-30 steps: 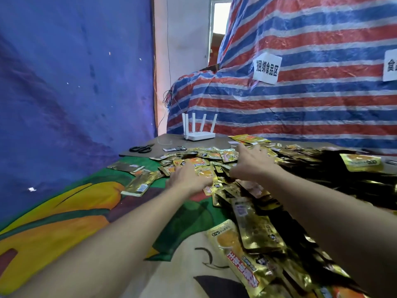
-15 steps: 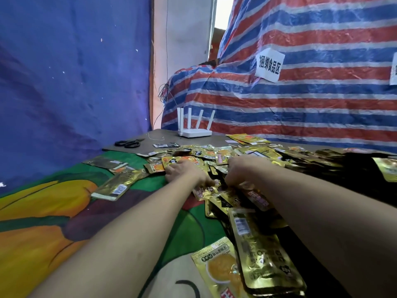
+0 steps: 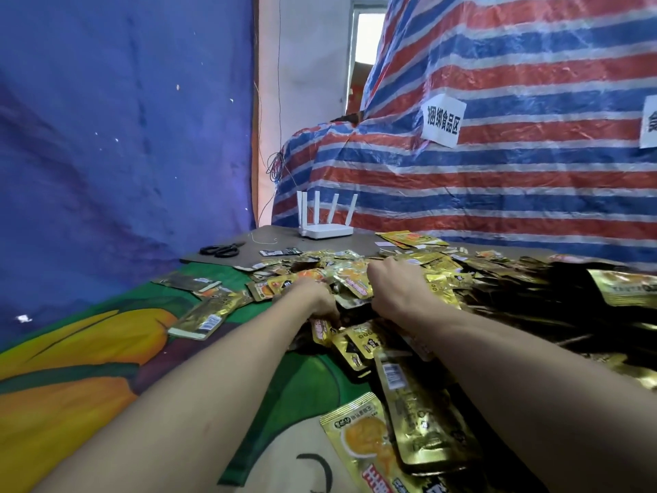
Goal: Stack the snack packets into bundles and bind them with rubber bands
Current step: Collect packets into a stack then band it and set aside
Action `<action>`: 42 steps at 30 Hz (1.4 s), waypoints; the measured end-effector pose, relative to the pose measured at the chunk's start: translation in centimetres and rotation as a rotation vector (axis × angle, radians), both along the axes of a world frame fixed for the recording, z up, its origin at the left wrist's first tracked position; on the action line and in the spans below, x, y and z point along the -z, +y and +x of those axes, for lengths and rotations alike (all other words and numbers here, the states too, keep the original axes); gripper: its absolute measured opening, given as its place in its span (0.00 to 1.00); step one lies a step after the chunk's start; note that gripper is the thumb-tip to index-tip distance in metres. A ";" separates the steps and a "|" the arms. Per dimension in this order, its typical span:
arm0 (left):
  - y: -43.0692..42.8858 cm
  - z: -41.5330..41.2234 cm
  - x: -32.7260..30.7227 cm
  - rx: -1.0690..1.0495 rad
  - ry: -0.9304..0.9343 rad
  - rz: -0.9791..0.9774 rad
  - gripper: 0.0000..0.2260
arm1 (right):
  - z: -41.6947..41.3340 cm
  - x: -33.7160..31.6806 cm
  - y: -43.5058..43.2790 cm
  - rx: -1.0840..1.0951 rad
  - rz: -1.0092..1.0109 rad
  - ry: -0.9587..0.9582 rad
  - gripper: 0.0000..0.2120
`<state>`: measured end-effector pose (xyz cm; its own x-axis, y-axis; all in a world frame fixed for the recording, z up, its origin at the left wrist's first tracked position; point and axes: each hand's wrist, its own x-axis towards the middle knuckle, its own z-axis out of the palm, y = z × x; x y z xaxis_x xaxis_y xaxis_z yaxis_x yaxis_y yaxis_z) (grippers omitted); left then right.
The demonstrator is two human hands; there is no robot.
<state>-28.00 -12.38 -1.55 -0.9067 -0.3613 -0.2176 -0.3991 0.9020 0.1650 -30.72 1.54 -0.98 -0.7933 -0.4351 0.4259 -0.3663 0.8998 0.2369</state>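
Drawing left hand (image 3: 316, 297) and right hand (image 3: 394, 290) back toward the body, farther from the white router (image 3: 325, 231) than a moment ago, and curling both round gold snack packets (image 3: 355, 284) raked together just short of that router. Likely squaring a first stack; not binding anything yet.

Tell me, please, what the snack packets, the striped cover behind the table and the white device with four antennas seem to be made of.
The snack packets: likely metallised plastic film, glossy gold; they mirror light and crease sharply. The striped cover: probably woven plastic tarpaulin; fine weave and crinkled sheen show. The white device: hard plastic, it seems, smooth and matt.
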 end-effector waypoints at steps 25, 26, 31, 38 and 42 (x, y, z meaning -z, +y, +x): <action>-6.3 9.4 1.7 -0.368 0.466 1.145 0.08 | 3.7 -2.3 -2.3 -0.352 -0.701 -0.377 0.09; -6.4 9.9 1.8 -0.378 0.486 1.196 0.06 | 4.4 -2.7 -2.2 -0.380 -0.772 -0.427 0.09; -5.4 13.3 0.7 -0.344 0.520 1.643 0.16 | 7.7 -4.1 -0.5 -0.487 -1.160 -0.448 0.11; -2.1 16.5 0.1 -0.343 0.960 1.582 0.19 | 13.5 -2.5 2.0 -0.494 -1.369 -0.576 0.05; -1.2 18.4 -0.1 -0.164 1.054 1.638 0.15 | 16.7 -0.1 3.2 -0.455 -1.334 -0.587 0.12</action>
<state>-9.64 -13.62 -1.41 -0.8618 -0.4871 0.1413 0.3523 -0.3744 0.8577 -14.03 4.74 -0.88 -0.8936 -0.2464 0.3752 -0.4124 0.1206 -0.9030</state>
